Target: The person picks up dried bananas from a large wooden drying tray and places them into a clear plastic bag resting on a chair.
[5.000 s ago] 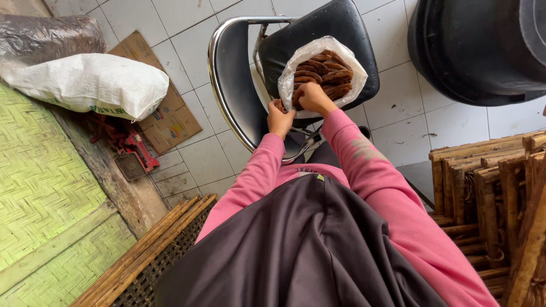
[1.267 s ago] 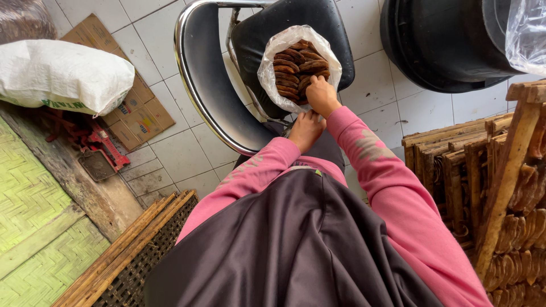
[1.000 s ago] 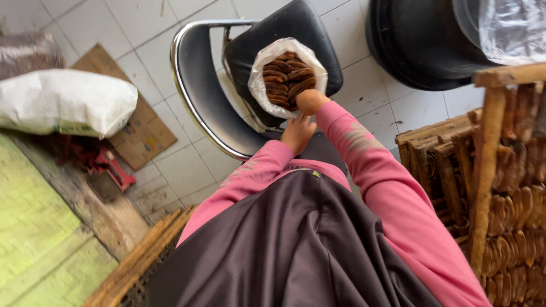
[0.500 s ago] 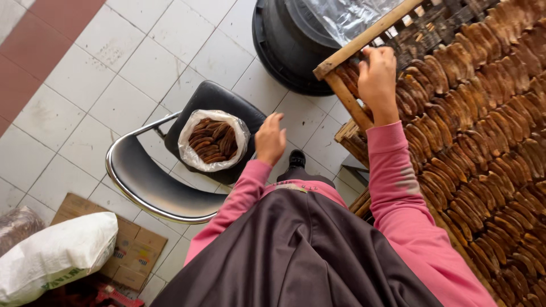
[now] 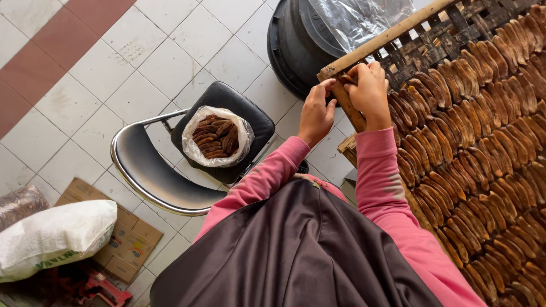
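A woven bamboo tray [image 5: 381,40] covered with rows of brown dried banana pieces [image 5: 483,142] fills the right side. My right hand [image 5: 369,91] rests at the tray's near corner, fingers curled over pieces there. My left hand [image 5: 316,111] is beside it, touching the wooden corner of the frame; whether it holds a piece is hidden. To the left, a clear plastic bag [image 5: 217,136] full of the same brown pieces sits open on the seat of a black chair [image 5: 153,176] with a chrome frame.
A big black bin [image 5: 296,45] lined with clear plastic stands behind the tray. A full white sack [image 5: 54,236] lies on flattened cardboard [image 5: 128,244] at the lower left, with a red tool [image 5: 105,287] beside it. The floor is white tile with a red strip.
My view swung from the bag on the chair to the tray. Both hands left the bag and moved right; the left hand has now joined the right at the tray's corner.
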